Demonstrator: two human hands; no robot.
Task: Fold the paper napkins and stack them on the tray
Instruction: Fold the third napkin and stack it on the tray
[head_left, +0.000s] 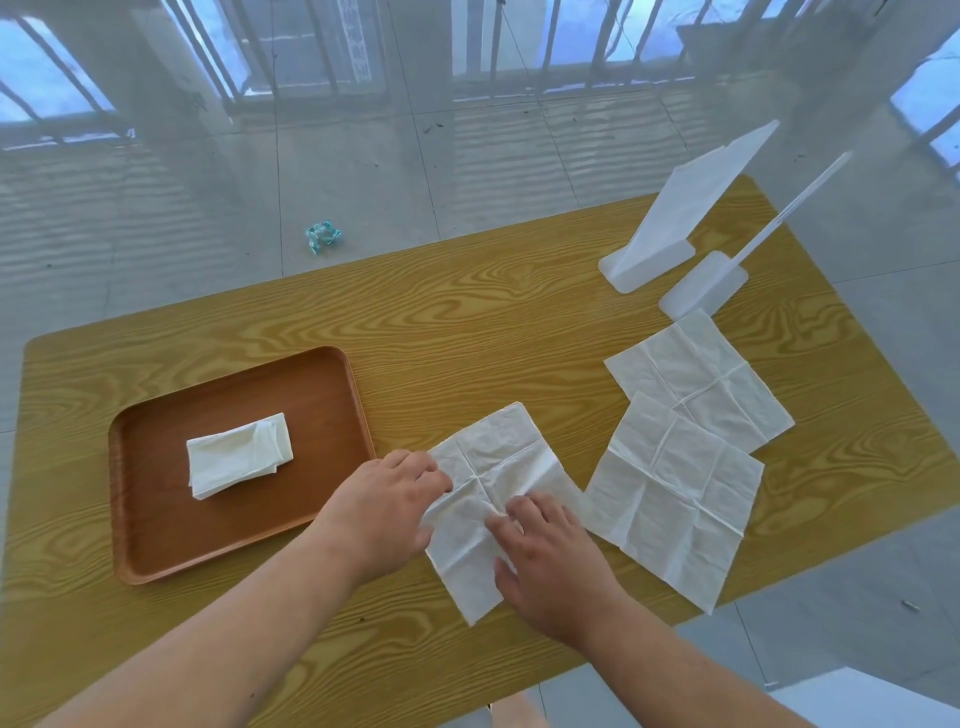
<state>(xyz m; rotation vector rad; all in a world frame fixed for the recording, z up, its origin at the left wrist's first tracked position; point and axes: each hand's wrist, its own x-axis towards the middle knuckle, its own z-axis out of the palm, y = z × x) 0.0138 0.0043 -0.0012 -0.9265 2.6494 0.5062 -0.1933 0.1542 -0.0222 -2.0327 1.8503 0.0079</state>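
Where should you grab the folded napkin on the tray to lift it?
The folded napkin lies flat in the tray, in layers. Come straight down from above and pinch across its short width, with a grip on both long edges. That should keep the layers together.

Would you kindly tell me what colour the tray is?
The tray is reddish-brown, seen best in the head view.

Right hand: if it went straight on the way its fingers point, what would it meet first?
The right hand rests on the unfolded napkin. Sliding on across it, it would probably meet the left hand first, which touches the same napkin; the tray lies beyond.
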